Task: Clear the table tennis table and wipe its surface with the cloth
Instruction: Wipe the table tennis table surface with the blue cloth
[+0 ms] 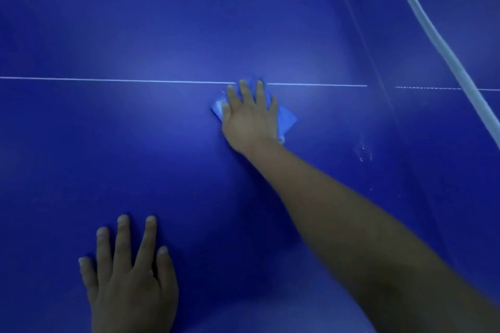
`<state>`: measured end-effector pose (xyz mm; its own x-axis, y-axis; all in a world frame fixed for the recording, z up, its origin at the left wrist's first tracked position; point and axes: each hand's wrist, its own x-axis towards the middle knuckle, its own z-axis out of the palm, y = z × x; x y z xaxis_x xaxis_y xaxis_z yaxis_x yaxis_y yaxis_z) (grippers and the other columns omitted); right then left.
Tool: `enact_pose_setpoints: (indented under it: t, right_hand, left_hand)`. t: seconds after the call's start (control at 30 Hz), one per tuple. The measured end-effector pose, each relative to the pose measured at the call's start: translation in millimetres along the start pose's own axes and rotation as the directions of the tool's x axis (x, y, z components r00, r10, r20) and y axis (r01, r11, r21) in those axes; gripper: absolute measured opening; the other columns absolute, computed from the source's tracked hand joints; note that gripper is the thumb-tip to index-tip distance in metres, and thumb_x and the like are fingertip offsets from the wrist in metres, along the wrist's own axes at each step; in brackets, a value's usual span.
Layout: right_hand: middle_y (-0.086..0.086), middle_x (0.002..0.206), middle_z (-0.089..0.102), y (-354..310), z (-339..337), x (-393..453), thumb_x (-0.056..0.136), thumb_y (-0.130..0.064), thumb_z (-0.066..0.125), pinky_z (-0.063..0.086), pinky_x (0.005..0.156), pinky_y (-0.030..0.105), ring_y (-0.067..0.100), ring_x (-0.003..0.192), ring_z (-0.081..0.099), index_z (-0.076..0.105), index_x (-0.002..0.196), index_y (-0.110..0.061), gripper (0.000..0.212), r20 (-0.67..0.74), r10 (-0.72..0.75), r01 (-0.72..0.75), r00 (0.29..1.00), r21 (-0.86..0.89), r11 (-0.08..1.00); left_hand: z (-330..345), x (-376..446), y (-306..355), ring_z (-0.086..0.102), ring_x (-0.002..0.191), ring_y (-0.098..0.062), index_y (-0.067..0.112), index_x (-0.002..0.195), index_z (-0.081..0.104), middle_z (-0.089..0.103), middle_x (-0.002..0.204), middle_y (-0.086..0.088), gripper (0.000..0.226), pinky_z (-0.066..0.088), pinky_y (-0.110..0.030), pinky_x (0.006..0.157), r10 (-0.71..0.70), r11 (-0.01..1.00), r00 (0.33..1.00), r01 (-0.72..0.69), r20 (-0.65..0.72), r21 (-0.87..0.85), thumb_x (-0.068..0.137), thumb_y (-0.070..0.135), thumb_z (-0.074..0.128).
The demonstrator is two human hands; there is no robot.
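The blue table tennis table [135, 143] fills the view, with a thin white centre line running left to right across it. My right hand [250, 116] lies flat, fingers straight, pressing a light blue cloth [286, 119] onto the surface right at the white line. The cloth sticks out on both sides of the hand; most of it is hidden under the palm. My left hand [130, 278] rests flat on the table near the bottom edge of the view, fingers spread, holding nothing.
The net [443, 43], with its white top band, runs diagonally across the upper right corner. A few small wet specks [364, 153] glint on the surface right of my right forearm.
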<state>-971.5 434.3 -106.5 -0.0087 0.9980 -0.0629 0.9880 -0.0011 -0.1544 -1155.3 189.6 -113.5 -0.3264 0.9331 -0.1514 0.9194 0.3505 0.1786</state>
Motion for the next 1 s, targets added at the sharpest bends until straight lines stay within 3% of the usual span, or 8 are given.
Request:
enact_pose_setpoints:
  t: [0.07, 0.3, 0.4, 0.47, 0.53, 0.7, 0.83, 1.0]
  right_hand:
    - [-0.003, 0.166, 0.014, 19.7, -7.1, 27.3, 0.105, -0.043, 0.02, 0.009, 0.118, 0.059, 0.029, 0.153, 0.001, 0.022, 0.156, -0.029, 0.053, 0.023, -0.01, 0.012, 1.0, -0.046, 0.999]
    - [-0.004, 0.166, 0.013, 125.1, -23.3, -20.5, 0.104, -0.044, 0.019, 0.011, 0.115, 0.067, 0.031, 0.153, 0.001, 0.023, 0.156, -0.031, 0.054, -0.062, 0.47, -0.468, 0.881, 0.039, 0.883]
    - [-0.003, 0.166, 0.017, 74.9, -5.8, -64.5, 0.104, -0.044, 0.02, 0.014, 0.115, 0.061, 0.029, 0.153, 0.006, 0.025, 0.156, -0.03, 0.053, -0.067, 0.058, -0.064, 0.996, -0.087, 0.994]
    - [-0.003, 0.164, 0.022, 61.2, -2.4, -62.3, 0.104, -0.046, 0.018, 0.016, 0.116, 0.057, 0.028, 0.153, 0.011, 0.03, 0.155, -0.03, 0.055, 0.054, -0.278, 0.283, 0.959, -0.109, 0.953]
    - [0.0, 0.161, 0.031, 83.2, -13.7, -25.5, 0.097, -0.05, 0.011, 0.025, 0.113, 0.058, 0.031, 0.15, 0.02, 0.038, 0.152, -0.028, 0.065, 0.084, -0.315, 0.325, 0.945, -0.166, 0.931]
    - [-0.006, 0.164, 0.022, 173.3, -36.5, 17.3, 0.096, -0.054, 0.011, 0.022, 0.115, 0.059, 0.028, 0.152, 0.01, 0.029, 0.155, -0.03, 0.066, 0.003, 0.01, -0.009, 1.0, -0.172, 0.985]
    - [0.002, 0.161, 0.031, 175.0, -21.9, -106.9, 0.101, -0.046, 0.021, 0.028, 0.109, 0.064, 0.035, 0.149, 0.021, 0.035, 0.152, -0.027, 0.056, 0.014, -0.269, 0.266, 0.963, -0.21, 0.941]
    - [-0.003, 0.16, 0.031, 176.4, -18.7, -192.9, 0.105, -0.048, 0.023, 0.018, 0.117, 0.059, 0.034, 0.15, 0.022, 0.037, 0.149, -0.032, 0.049, 0.191, -0.679, 0.706, 0.708, -0.173, 0.687]
  left_hand:
    - [-0.7, -1.0, 1.0, 0.009, 0.152, -0.027, 0.037, 0.15, 0.024, 0.023, 0.163, -0.001, 0.059, 0.0, -0.05, 0.12, 0.005, 1.0, 1.0, -0.004, 0.019, -0.026, 0.093, 0.052, 0.022]
    - [-7.3, -3.3, 2.3, 0.005, 0.152, -0.026, 0.036, 0.152, 0.028, 0.02, 0.164, -0.001, 0.063, -0.012, -0.038, 0.118, 0.009, 0.997, 0.999, -0.006, 0.038, -0.077, 0.093, 0.054, 0.019]
    - [-8.4, -3.8, 3.1, 0.003, 0.153, -0.025, 0.037, 0.153, 0.027, 0.018, 0.165, 0.0, 0.064, -0.011, -0.041, 0.119, 0.008, 0.998, 0.999, -0.005, 0.05, -0.07, 0.092, 0.056, 0.018]
    - [-8.9, -3.0, 3.5, 0.001, 0.153, -0.023, 0.037, 0.153, 0.026, 0.016, 0.165, 0.001, 0.064, -0.013, -0.04, 0.119, 0.006, 0.997, 0.999, -0.002, 0.046, -0.071, 0.092, 0.056, 0.016]
    - [-10.4, -3.5, 4.5, -0.002, 0.153, -0.022, 0.037, 0.154, 0.024, 0.013, 0.166, 0.002, 0.064, -0.017, -0.037, 0.118, 0.016, 0.998, 0.999, -0.014, 0.039, -0.065, 0.093, 0.056, 0.014]
    - [-11.4, -5.8, 3.9, -0.004, 0.153, -0.023, 0.034, 0.155, 0.023, 0.013, 0.166, -0.001, 0.064, -0.018, -0.038, 0.118, 0.034, 0.998, 0.999, -0.032, 0.024, -0.06, 0.095, 0.054, 0.014]
    - [-11.2, -6.2, 1.1, -0.003, 0.153, -0.025, 0.033, 0.155, 0.027, 0.015, 0.166, -0.003, 0.063, -0.019, -0.037, 0.117, 0.043, 0.997, 0.999, -0.041, 0.031, -0.063, 0.096, 0.053, 0.016]
    - [-11.9, -6.4, 1.4, -0.005, 0.153, -0.023, 0.034, 0.155, 0.026, 0.013, 0.166, -0.002, 0.064, -0.018, -0.039, 0.118, 0.034, 0.997, 0.999, -0.032, 0.032, -0.072, 0.096, 0.055, 0.014]
